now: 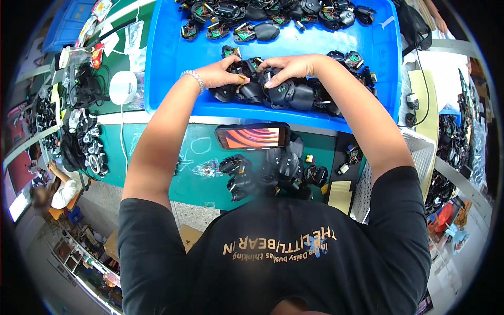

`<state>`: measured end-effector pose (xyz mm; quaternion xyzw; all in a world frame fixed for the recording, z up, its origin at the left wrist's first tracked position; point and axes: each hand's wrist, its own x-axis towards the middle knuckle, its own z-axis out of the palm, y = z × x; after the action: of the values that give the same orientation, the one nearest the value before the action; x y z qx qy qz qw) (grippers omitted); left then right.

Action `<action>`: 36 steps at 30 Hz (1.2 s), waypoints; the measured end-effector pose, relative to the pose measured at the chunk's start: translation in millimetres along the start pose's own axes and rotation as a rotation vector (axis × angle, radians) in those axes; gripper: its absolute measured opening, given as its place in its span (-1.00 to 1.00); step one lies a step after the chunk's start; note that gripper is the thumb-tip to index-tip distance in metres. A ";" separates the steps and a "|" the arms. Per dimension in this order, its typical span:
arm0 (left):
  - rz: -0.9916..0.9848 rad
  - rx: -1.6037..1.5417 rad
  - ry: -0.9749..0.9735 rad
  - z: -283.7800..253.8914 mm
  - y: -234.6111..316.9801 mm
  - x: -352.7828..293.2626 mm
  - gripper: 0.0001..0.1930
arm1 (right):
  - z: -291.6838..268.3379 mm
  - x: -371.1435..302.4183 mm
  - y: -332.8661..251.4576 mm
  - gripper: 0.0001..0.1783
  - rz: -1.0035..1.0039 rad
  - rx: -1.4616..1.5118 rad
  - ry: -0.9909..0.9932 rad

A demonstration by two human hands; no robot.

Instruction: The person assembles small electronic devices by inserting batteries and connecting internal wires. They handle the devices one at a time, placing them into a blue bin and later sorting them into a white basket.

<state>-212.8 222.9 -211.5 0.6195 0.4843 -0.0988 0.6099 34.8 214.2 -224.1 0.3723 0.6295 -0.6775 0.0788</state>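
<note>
Both my hands reach over a blue plastic bin, into a row of black plastic housings with green circuit boards and loose wires. My left hand, with a beaded bracelet at its wrist, has thumb and forefinger curled around a black housing. A small tan piece shows at the thumb tip. Close beside it, my right hand grips another rounded black housing, its thumb pressed on top. The housings partly hide the remaining fingers.
More housings lie along the bin's far side. A phone stands at the near edge, with several housings on the green table. A white round device is left; a white basket is right. A person sits far left.
</note>
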 end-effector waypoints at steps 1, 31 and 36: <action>0.018 0.034 0.012 -0.4 -1.2 2.3 -0.11 | -1.3 -0.2 -2.2 -0.10 0.029 0.083 -0.072; 0.414 -0.211 0.056 46.8 83.7 -75.5 -0.70 | 57.4 -117.3 -35.5 -0.28 -0.408 0.287 0.325; 0.520 0.059 0.232 82.9 101.7 -107.3 -0.62 | 110.0 -156.4 -48.0 -0.28 -0.415 0.023 0.698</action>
<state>-155.6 122.4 -87.4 0.7476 0.3724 0.1183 0.5370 73.7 66.7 -99.3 0.4457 0.6726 -0.5188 -0.2823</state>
